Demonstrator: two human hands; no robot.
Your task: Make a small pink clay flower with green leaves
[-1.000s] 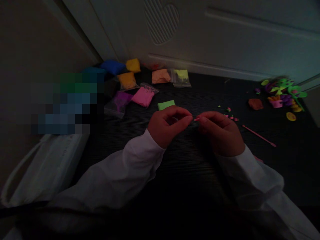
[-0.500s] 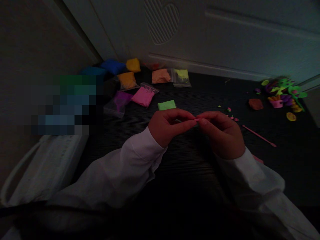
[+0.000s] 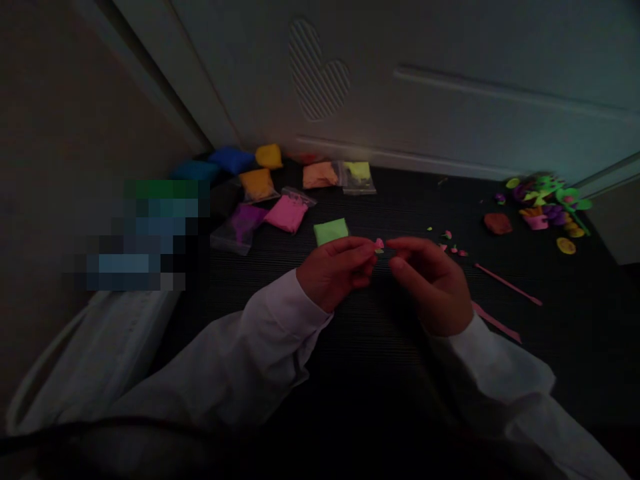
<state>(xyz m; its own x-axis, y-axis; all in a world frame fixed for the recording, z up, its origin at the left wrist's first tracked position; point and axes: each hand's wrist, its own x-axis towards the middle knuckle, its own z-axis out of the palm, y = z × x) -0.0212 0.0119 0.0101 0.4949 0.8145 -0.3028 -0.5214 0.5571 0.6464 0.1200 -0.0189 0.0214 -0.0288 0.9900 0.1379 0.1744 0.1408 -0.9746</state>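
Note:
Between the thumb and forefinger of my left hand [image 3: 337,270] is a small pink and green clay piece [image 3: 379,245], its pink part uppermost. Just to the right, my right hand [image 3: 431,280] has its thumb and forefinger apart, with nothing seen between them. Several little pink and green clay pieces [image 3: 454,249] lie on the dark table beyond that hand. A thin pink modelling tool [image 3: 508,285] rests to the right, and a flat pink strip [image 3: 496,323] shows beside my right sleeve. Behind my left hand lies a light green clay block [image 3: 331,231].
Bags of coloured clay, among them a pink one [image 3: 287,212] and an orange one [image 3: 257,185], line the back left. A reddish-brown lump [image 3: 497,223] and colourful clay figures [image 3: 550,200] sit at the right. A white panel [image 3: 450,40] with a heart relief rises behind. A pixelated patch covers the left.
Both hands were pinching the pink piece together; now the right fingers have parted from it and it stays in my left hand. The camera view has tilted upward.

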